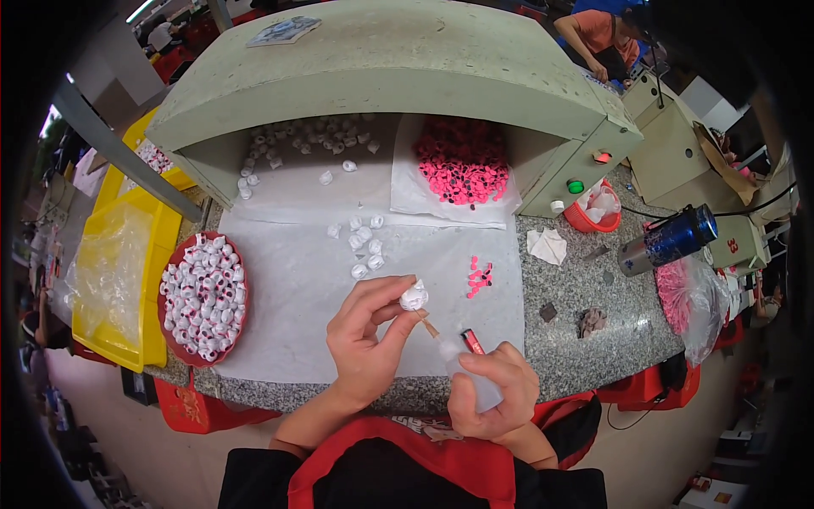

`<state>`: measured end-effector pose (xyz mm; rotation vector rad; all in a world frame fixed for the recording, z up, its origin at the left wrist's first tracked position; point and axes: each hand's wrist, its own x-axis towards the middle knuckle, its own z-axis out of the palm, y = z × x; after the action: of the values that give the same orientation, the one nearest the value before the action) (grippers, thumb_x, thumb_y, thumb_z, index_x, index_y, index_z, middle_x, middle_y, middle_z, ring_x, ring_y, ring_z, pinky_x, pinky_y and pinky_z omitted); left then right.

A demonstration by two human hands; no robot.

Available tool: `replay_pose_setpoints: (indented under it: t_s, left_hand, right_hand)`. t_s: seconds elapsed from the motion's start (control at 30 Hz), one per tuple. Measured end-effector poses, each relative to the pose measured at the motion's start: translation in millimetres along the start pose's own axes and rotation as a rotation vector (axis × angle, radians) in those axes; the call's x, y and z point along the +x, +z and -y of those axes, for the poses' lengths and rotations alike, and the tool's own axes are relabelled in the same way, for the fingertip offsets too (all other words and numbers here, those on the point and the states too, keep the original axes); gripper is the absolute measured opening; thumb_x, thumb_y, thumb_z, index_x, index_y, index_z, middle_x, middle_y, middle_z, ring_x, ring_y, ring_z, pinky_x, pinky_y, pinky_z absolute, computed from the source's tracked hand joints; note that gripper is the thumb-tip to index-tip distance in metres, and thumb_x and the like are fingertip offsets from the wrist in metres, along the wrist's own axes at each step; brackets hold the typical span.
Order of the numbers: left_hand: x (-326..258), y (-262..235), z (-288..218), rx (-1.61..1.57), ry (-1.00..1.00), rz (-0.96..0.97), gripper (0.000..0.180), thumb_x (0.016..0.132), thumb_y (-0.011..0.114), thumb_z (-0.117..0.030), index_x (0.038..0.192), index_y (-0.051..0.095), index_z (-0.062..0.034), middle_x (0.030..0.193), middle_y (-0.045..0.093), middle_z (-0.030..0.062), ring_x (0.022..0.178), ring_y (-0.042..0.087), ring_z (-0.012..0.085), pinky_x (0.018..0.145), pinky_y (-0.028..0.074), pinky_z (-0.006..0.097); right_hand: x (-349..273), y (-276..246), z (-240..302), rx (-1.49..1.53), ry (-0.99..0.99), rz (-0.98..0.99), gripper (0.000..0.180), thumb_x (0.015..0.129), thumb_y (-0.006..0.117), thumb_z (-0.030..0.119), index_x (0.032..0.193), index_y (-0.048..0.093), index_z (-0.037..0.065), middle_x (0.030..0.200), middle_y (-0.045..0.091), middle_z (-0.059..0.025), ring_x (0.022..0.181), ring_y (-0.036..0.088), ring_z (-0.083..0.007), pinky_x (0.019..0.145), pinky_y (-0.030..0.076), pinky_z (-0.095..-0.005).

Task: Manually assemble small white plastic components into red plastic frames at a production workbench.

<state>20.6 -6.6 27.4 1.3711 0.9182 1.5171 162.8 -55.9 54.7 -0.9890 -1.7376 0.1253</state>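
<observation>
Between the thumb and fingers of my left hand (365, 339) is a small round white moulded piece (414, 294). My right hand (502, 386) is wrapped round a translucent squeeze bottle (487, 394), whose thin tan nozzle (431, 327) points up at the underside of that piece. Whether the tip touches it, I cannot tell. Just beyond my right thumb lies a red-and-black stick-like thing (471, 341), partly hidden. On the white paper (288, 297) ahead sit several loose white pieces (365, 233) and a small patch of pink bits (476, 278), some with dark spots.
A cream, hood-like box (373, 85) arches over more white pieces and a pink heap (462, 161). Left stand a red bowl (247, 301) of white-and-pink pieces and yellow trays (157, 327). Right are a red cup (593, 227), blue flask (670, 242) and crumpled tissue (547, 246).
</observation>
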Motion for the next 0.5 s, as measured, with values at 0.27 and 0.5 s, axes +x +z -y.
replay_pose_setpoints:
  t_s: [0.27, 0.5]
  left_hand:
    - [-12, -40, 70, 0.234, -0.393, -0.079, 0.029, 0.074, 0.062, 0.004, 0.104, 0.059, 0.0022, 0.092, 0.061, 0.0099, 0.073, 0.057, 0.0099, 0.060, 0.049, 0.022]
    - [-16, -36, 63, 0.890, -0.002, -0.018, 0.039, 0.071, 0.063, 0.000, 0.110, 0.056, -0.0008, 0.105, 0.054, 0.0114, 0.084, 0.054, 0.0151, 0.066, 0.047, 0.027]
  right_hand:
    - [-19, -5, -41, 0.738, 1.009, -0.212, 0.027, 0.077, 0.061, 0.003, 0.101, 0.055, -0.006, 0.083, 0.062, -0.0089, 0.067, 0.056, -0.0100, 0.059, 0.046, -0.0223]
    - [-81, -12, -76, 0.272, 0.950, -0.016, 0.025, 0.073, 0.068, 0.004, 0.096, 0.058, -0.001, 0.083, 0.058, -0.0011, 0.067, 0.054, -0.0085, 0.058, 0.045, -0.0229]
